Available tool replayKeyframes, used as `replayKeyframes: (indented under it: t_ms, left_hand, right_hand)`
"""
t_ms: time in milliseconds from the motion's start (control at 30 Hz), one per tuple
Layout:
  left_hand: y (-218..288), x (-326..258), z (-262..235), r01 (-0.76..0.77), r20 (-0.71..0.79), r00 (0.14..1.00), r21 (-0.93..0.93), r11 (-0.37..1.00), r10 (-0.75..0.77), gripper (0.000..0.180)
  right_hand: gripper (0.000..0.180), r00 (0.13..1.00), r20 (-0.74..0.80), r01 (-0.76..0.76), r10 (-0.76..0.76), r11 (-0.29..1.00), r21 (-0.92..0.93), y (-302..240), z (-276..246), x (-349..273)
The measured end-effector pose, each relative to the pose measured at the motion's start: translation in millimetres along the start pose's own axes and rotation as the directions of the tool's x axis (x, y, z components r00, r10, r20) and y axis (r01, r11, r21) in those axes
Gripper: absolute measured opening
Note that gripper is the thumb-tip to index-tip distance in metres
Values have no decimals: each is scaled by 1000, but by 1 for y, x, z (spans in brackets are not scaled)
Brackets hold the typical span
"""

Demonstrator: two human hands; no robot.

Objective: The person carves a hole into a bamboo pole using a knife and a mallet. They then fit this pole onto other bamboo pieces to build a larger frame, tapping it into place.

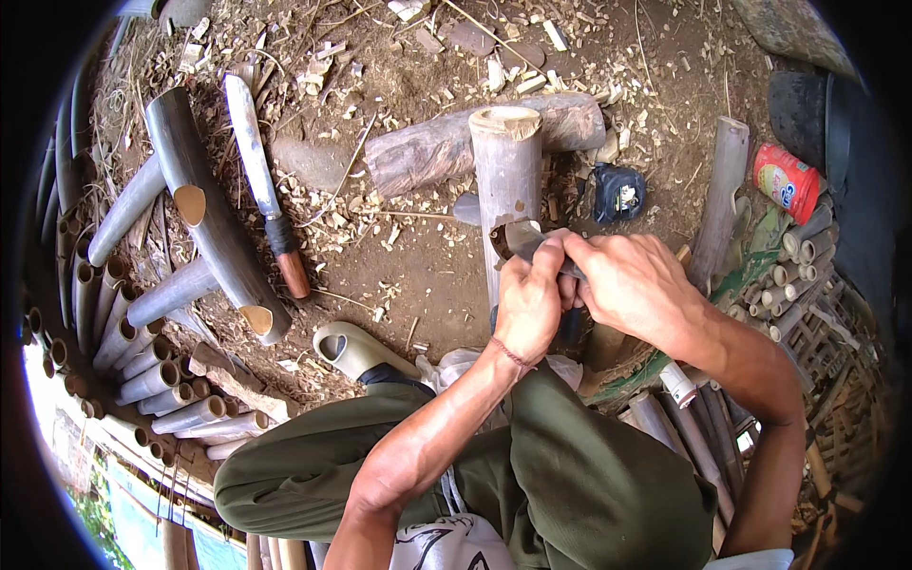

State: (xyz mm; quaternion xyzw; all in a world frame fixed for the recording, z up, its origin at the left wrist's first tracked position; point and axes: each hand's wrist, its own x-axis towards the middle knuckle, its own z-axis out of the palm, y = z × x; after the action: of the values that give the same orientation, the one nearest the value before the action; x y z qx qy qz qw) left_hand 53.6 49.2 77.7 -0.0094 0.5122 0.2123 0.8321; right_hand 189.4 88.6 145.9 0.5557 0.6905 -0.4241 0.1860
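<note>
A pale bamboo tube (506,176) stands out in front of me, its far end resting across a log. A notch with a dark hollow is cut in its side. The short metal blade of a knife (524,241) sits in that notch. My left hand (528,309) is closed over the tube's near part, its thumb pressed to the blade. My right hand (635,285) is closed around the knife beside it; the handle is mostly hidden by the fingers. Both hands touch each other at the thumbs.
A log (418,155) lies beneath the tube. To the left are a large knife (253,157) with a wooden handle and a dark bamboo piece (211,214) with cut openings. Bamboo tubes are stacked at both sides. A dark tape measure (617,194) and red packet (787,182) lie right.
</note>
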Motion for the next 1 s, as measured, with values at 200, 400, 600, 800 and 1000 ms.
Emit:
replayKeyframes:
  t_ms: [200, 400, 600, 800, 1000]
  left_hand:
    - [5, -9, 0, 7, 26, 1000, -466, 885, 5, 33]
    - [20, -16, 0, 72, 37, 997, -657, 751, -64, 30]
    - [-5, -6, -37, 158, 333, 943, -512, 844, 26, 58]
    - [-7, -65, -40, -356, 452, 891, 747, 562, -36, 80]
    - [56, -99, -64, -377, 408, 912, 870, -319, 35, 67]
  right_hand:
    - [10, 974, 94, 218, -206, 967, -135, -17, -26, 23]
    - [12, 910, 300, 387, -287, 849, -360, -42, -47, 63]
    - [16, 905, 316, 373, -284, 887, -273, -34, -43, 71]
    - [35, 997, -60, -17, 42, 932, 362, 12, 40, -12]
    - [29, 988, -8, 88, 156, -513, 854, -37, 125, -19]
